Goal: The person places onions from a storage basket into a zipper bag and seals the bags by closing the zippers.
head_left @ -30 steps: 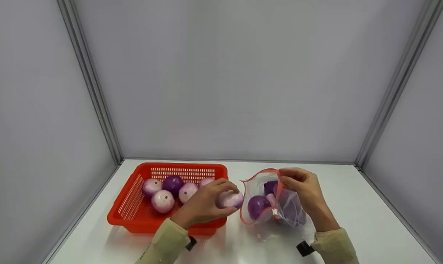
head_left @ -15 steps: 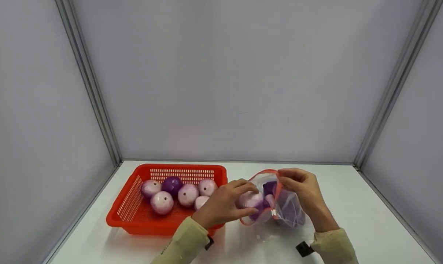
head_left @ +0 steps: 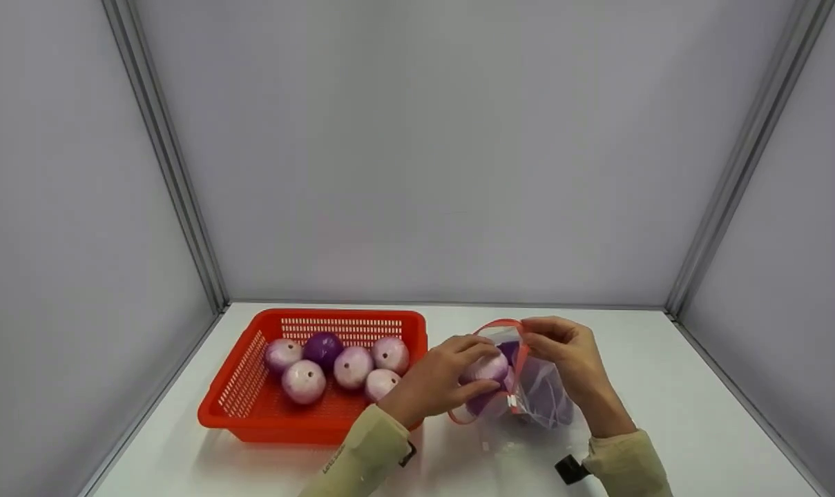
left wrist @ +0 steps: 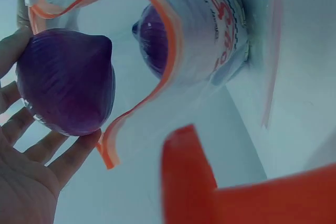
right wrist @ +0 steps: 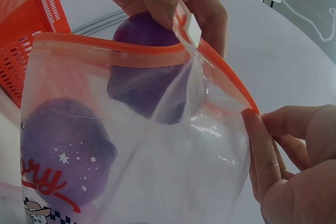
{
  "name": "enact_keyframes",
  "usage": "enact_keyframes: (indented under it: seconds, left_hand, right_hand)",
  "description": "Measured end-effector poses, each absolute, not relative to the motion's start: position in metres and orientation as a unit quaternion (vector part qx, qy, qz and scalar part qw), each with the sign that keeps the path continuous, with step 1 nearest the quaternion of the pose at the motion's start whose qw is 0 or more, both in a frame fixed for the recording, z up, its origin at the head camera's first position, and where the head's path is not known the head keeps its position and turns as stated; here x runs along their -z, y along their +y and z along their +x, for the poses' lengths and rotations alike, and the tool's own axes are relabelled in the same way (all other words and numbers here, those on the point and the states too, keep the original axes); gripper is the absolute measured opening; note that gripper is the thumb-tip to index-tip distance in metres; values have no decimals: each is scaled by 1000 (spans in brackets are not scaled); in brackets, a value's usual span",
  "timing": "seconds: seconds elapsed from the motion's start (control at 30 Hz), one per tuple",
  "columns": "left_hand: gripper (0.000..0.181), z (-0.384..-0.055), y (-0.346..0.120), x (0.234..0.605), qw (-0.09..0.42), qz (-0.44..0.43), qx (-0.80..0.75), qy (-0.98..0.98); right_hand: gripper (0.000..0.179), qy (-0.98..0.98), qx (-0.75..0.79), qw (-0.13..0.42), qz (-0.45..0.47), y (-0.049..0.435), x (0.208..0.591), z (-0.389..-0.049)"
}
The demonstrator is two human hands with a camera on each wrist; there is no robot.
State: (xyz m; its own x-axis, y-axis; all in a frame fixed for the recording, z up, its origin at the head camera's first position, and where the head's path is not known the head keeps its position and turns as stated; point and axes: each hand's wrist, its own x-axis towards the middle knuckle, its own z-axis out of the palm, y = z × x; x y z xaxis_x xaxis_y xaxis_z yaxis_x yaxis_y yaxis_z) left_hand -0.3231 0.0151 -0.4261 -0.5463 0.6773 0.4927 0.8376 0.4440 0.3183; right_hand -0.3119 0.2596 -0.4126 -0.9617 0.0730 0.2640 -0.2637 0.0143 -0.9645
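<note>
My left hand (head_left: 439, 381) grips a purple-and-white onion (head_left: 487, 368) at the mouth of a clear zip bag (head_left: 547, 399) with an orange rim. Seen from the left wrist, the held onion (left wrist: 65, 85) has its pointed end toward the bag's opening. My right hand (head_left: 568, 348) pinches the rim between thumb and fingers, spreading the mouth. In the right wrist view, the onion's lower part shows through the bag wall (right wrist: 215, 182), below the rim and beside the white slider (right wrist: 192, 30). Another onion (right wrist: 71, 148) lies deeper inside the bag.
A red slotted basket (head_left: 251, 417) stands to the left on the white table (head_left: 686, 400), with several onions (head_left: 304, 382) in it. Grey panels (head_left: 417, 172) enclose the table at the back and sides.
My left hand has carried the onion rightward from beside the basket's edge to the bag's mouth. The right hand has stayed at the rim throughout.
</note>
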Motion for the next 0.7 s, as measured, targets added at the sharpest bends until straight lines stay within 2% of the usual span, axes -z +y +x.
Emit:
enact_keyframes:
  seconds: [0.2,0.33,0.43,0.6,0.7]
  left_hand:
    - [31,-328,15,430,161,-460,271,-830]
    - [29,-330,18,434,178,-459,278,-825]
    - [28,-332,22,439,214,-457,282,-816]
    - [17,-335,25,444,302,-453,290,-787]
    - [13,-337,25,446,332,-453,292,-774]
  right_hand:
    - [27,-704,-697,111,78,256,412,-313]
    - [26,-706,-695,112,79,255,412,-312]
    - [26,-708,-693,116,72,256,412,-312]
    - [26,-707,-694,116,67,260,411,-312]
    - [27,-706,-695,118,67,261,411,-312]
